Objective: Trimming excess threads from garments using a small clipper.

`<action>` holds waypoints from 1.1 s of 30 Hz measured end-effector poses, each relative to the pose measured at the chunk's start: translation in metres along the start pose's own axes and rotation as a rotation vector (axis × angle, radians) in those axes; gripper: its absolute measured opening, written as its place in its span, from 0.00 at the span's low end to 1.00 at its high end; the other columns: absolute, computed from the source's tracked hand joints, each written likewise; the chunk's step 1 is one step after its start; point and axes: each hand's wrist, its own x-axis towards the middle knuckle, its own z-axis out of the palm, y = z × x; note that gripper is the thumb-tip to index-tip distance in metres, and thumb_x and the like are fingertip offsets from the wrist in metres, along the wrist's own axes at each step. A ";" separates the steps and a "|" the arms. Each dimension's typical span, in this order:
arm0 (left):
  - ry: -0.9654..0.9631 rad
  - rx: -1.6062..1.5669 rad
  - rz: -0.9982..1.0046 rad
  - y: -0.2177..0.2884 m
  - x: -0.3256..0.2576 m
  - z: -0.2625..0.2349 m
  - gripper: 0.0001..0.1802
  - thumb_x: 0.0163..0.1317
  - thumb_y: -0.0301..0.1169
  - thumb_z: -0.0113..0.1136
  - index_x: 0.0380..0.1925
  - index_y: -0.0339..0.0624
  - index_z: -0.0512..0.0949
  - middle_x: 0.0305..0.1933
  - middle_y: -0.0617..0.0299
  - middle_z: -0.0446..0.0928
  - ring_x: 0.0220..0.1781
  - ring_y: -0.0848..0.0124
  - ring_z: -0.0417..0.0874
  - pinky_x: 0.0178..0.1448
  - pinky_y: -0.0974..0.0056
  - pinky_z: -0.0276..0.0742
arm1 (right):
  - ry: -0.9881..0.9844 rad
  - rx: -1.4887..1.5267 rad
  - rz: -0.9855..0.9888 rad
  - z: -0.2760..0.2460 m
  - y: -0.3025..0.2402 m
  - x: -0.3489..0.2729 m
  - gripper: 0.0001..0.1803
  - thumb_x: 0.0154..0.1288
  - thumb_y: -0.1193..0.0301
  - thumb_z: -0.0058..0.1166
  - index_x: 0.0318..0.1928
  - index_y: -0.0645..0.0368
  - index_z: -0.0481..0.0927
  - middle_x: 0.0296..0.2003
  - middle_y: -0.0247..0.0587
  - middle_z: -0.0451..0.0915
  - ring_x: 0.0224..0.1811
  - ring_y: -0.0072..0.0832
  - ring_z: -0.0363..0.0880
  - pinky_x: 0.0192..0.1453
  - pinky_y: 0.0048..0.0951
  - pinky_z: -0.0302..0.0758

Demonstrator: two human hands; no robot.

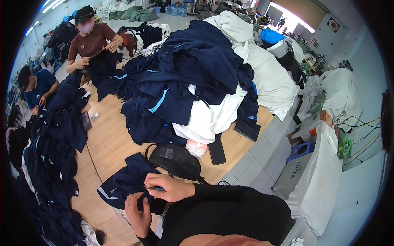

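Note:
A navy garment piece (130,174) with a pale stripe lies on the wooden table in front of me. My left hand (138,213) pinches its near edge, fingers bent over the cloth. Just above it, my right hand (174,187) is closed around thread snips (157,188) with a blue and black handle; much of the tool is hidden by the fingers. Its thin dark tip points left, over the fabric close to my left fingers. Beyond my right hand sits a black pouch (174,160).
A tall heap of navy garments (193,61) covers the table's far side. Two phones, a black one (217,151) and another (247,130), lie by the right edge. More navy clothing (53,164) is piled left. Two people work across the table; one person (90,45) handles navy cloth.

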 end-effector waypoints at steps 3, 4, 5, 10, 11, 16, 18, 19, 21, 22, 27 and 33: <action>-0.024 -0.052 -0.028 0.003 -0.002 0.004 0.11 0.64 0.24 0.72 0.46 0.39 0.85 0.44 0.52 0.86 0.51 0.51 0.85 0.63 0.53 0.73 | 0.006 0.232 0.073 -0.002 -0.015 0.003 0.12 0.86 0.69 0.54 0.45 0.67 0.78 0.49 0.39 0.79 0.32 0.20 0.81 0.41 0.26 0.78; 0.003 -0.009 0.065 0.004 -0.001 0.006 0.11 0.62 0.24 0.74 0.45 0.40 0.85 0.44 0.53 0.87 0.51 0.51 0.85 0.62 0.52 0.73 | -0.065 0.314 0.149 -0.002 -0.017 0.004 0.11 0.86 0.69 0.54 0.45 0.66 0.77 0.46 0.39 0.80 0.30 0.20 0.81 0.39 0.25 0.77; 0.003 -0.006 0.057 0.007 0.000 0.005 0.11 0.62 0.24 0.74 0.45 0.40 0.85 0.44 0.53 0.87 0.51 0.51 0.85 0.62 0.52 0.73 | -0.136 0.395 0.224 -0.001 -0.018 0.003 0.11 0.87 0.68 0.54 0.46 0.65 0.77 0.43 0.38 0.82 0.27 0.20 0.80 0.38 0.24 0.76; 0.099 0.267 0.222 0.019 0.004 -0.006 0.13 0.57 0.18 0.72 0.44 0.38 0.87 0.47 0.53 0.88 0.53 0.49 0.86 0.60 0.52 0.78 | -0.098 0.271 0.151 0.007 -0.012 0.005 0.12 0.87 0.67 0.54 0.44 0.62 0.75 0.37 0.37 0.83 0.26 0.21 0.81 0.34 0.24 0.75; 0.089 0.170 0.193 0.017 0.003 -0.006 0.14 0.57 0.16 0.70 0.44 0.37 0.86 0.48 0.51 0.89 0.53 0.49 0.87 0.59 0.52 0.81 | -0.125 0.229 0.157 0.008 -0.012 0.006 0.12 0.87 0.67 0.54 0.43 0.62 0.75 0.37 0.37 0.83 0.26 0.21 0.81 0.34 0.24 0.74; 0.059 -0.007 0.059 0.012 0.001 0.006 0.13 0.61 0.15 0.68 0.47 0.32 0.84 0.51 0.46 0.89 0.49 0.48 0.91 0.54 0.56 0.85 | -0.141 0.230 0.171 0.008 -0.015 0.010 0.11 0.87 0.68 0.54 0.43 0.61 0.74 0.36 0.37 0.82 0.25 0.20 0.81 0.33 0.24 0.74; 0.039 -0.069 0.025 0.015 0.000 0.007 0.12 0.63 0.16 0.68 0.47 0.32 0.84 0.51 0.45 0.89 0.48 0.49 0.92 0.53 0.57 0.85 | -0.106 0.449 0.208 0.009 -0.006 0.008 0.11 0.88 0.69 0.54 0.43 0.61 0.74 0.35 0.37 0.82 0.22 0.16 0.77 0.28 0.21 0.72; 0.006 -0.103 -0.008 0.018 0.000 0.006 0.11 0.64 0.18 0.70 0.47 0.33 0.84 0.48 0.48 0.89 0.45 0.55 0.91 0.49 0.59 0.83 | -0.107 0.449 0.208 0.008 -0.004 0.008 0.11 0.88 0.69 0.54 0.43 0.61 0.74 0.35 0.37 0.82 0.22 0.16 0.77 0.28 0.21 0.72; -0.060 -0.170 -0.076 0.021 -0.001 0.004 0.11 0.66 0.22 0.75 0.45 0.34 0.84 0.43 0.54 0.89 0.40 0.66 0.88 0.42 0.65 0.79 | -0.105 0.611 0.252 0.007 -0.002 0.007 0.13 0.89 0.66 0.54 0.43 0.60 0.73 0.35 0.36 0.81 0.22 0.15 0.75 0.29 0.19 0.71; -0.058 -0.169 -0.078 0.021 -0.001 0.004 0.11 0.66 0.22 0.75 0.45 0.34 0.84 0.43 0.54 0.89 0.40 0.66 0.88 0.42 0.65 0.79 | -0.138 0.600 0.278 0.004 -0.003 0.005 0.16 0.90 0.61 0.51 0.44 0.60 0.73 0.38 0.36 0.81 0.24 0.14 0.75 0.34 0.18 0.70; -0.018 -0.182 -0.045 0.011 -0.003 0.008 0.12 0.64 0.24 0.81 0.41 0.34 0.84 0.37 0.57 0.87 0.35 0.73 0.82 0.38 0.69 0.73 | -0.127 0.638 0.321 0.002 -0.002 0.003 0.13 0.89 0.64 0.53 0.45 0.59 0.73 0.38 0.35 0.81 0.24 0.12 0.70 0.32 0.18 0.67; -0.001 -0.191 -0.039 0.007 -0.001 0.008 0.10 0.67 0.22 0.78 0.41 0.32 0.84 0.35 0.57 0.85 0.33 0.73 0.82 0.38 0.69 0.74 | -0.085 0.625 0.326 -0.001 -0.007 0.005 0.10 0.88 0.66 0.54 0.46 0.58 0.75 0.40 0.35 0.82 0.25 0.11 0.68 0.32 0.18 0.65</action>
